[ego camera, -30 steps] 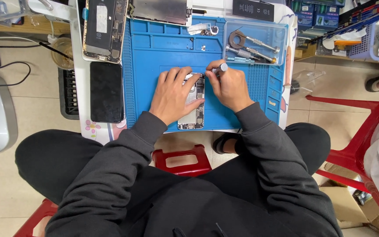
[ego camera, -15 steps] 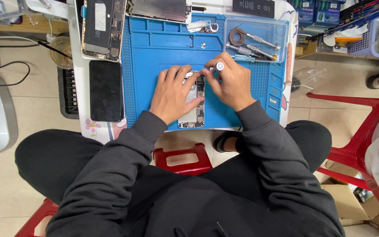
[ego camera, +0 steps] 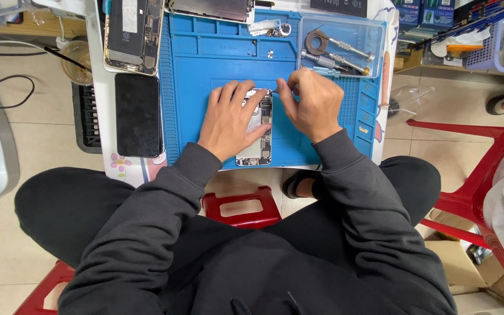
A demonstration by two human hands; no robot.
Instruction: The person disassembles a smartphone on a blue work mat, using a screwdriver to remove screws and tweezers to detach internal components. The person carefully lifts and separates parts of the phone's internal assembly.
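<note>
Blue mat [ego camera: 205,64]: an opened phone [ego camera: 258,137] is pressed flat under the spread left hand [ego camera: 231,119]; a thin tool [ego camera: 276,88] is pinched by the right hand [ego camera: 310,102].

A: Which parts of the opened phone [ego camera: 256,137] are concealed?
B: Its left half is covered by the left hand [ego camera: 230,121]; the upper end is masked by fingertips. The internal components are rendered too small to be told apart.

A: What is held in the right hand [ego camera: 310,104]?
B: Only a thin tip is seen at the fingers; the rest is hidden inside the grip, so the tool cannot be identified.

A: What is cut off by the frame?
B: The second opened phone [ego camera: 132,35] and the metal plate [ego camera: 212,9] are cropped at the top edge. The red stool [ego camera: 241,209] is largely hidden by the sleeves.
</note>
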